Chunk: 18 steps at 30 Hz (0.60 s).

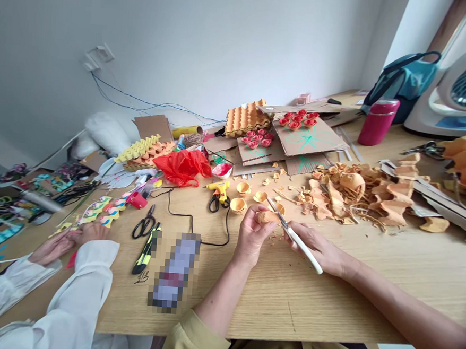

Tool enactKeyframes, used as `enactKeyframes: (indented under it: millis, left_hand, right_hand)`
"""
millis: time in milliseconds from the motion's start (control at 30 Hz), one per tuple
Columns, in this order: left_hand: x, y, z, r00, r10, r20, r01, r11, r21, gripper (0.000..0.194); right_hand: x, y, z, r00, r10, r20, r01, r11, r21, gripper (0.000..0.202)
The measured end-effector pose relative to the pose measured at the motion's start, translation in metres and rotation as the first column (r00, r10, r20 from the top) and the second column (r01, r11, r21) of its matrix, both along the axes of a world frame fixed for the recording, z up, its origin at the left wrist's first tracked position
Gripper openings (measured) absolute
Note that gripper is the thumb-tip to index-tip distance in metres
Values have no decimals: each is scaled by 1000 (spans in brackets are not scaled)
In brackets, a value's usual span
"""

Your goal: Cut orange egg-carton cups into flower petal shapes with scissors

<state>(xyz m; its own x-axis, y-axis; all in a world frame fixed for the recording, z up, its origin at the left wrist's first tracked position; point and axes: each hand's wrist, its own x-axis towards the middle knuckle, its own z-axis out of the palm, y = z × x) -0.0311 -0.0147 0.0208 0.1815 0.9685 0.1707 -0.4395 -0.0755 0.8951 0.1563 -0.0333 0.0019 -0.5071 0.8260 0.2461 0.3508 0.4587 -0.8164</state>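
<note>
My left hand (251, 236) holds a small orange egg-carton cup (266, 218) between thumb and fingers. White-handled scissors (302, 247) are in my right hand (318, 249), their blades pointing up and left against the cup's right side. Whether the blades are cutting into the cup cannot be made out. Just beyond my hands stand several cut orange cups (238, 205). Small orange scraps lie on the wooden table (263, 309) beneath the scissors. A yellow glue gun (218, 187) rests left of the cups, with black-handled scissors beside it.
Torn carton pieces (351, 196) are heaped to the right. Red painted cups (295, 124) sit on cardboard behind. At left, another person's hands (89, 232) handle a painted carton strip. A cutter (147, 249), black scissors (144, 225) and a pixelated object (176, 271) lie between us.
</note>
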Motion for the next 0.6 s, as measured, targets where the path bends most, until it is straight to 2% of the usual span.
enactKeyframes:
  millis: [200,600]
  left_hand:
    - [-2,2,-1,1000,-20,19,21,998,-57,37]
    - [-3,1,5,996,-44,80,54,991,-126,39]
  right_hand:
    - [-2,0,6,1000,-20,4,20,1000,24,32]
    - [-3,-2,14,998,-50,32,49,999,24,28]
